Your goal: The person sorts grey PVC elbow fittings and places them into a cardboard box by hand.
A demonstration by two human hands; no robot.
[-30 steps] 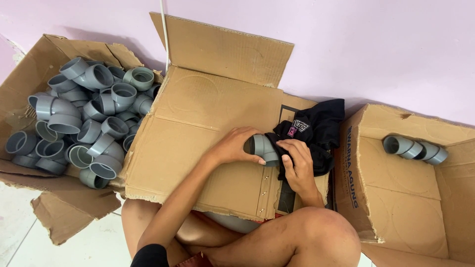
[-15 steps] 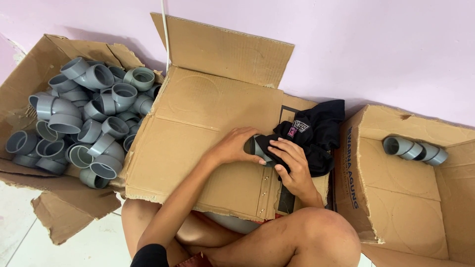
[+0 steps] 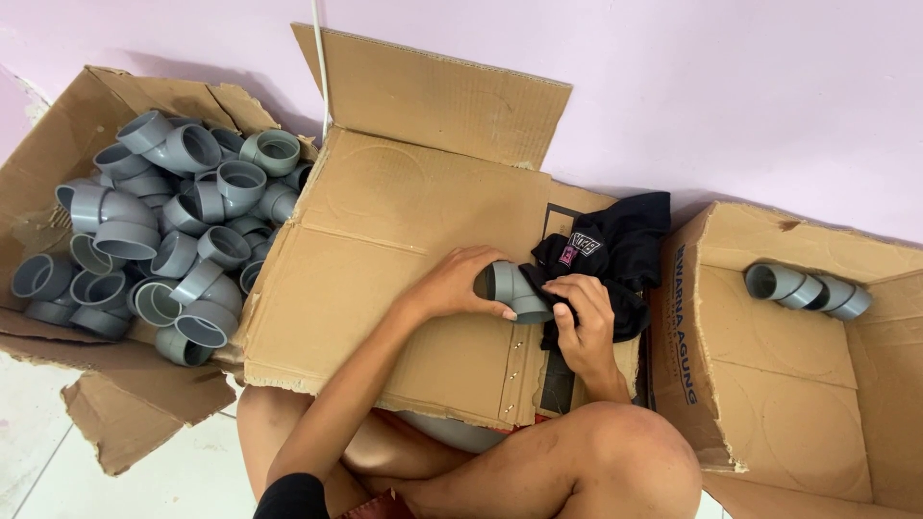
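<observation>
Left hand (image 3: 460, 284) reaches toward one o'clock, fingers curled in a grip; right hand (image 3: 584, 322) sits at three o'clock of it, fingers pinched closed.

grey elbow fitting (image 3: 513, 291) turned in left hand (image 3: 460, 284), right hand (image 3: 580, 322) lower on black cloth (image 3: 615, 252)

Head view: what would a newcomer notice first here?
In the middle, the left hand holds a grey pipe elbow while the right hand presses a black cloth against it. A carton at left brims with grey fittings.
</observation>
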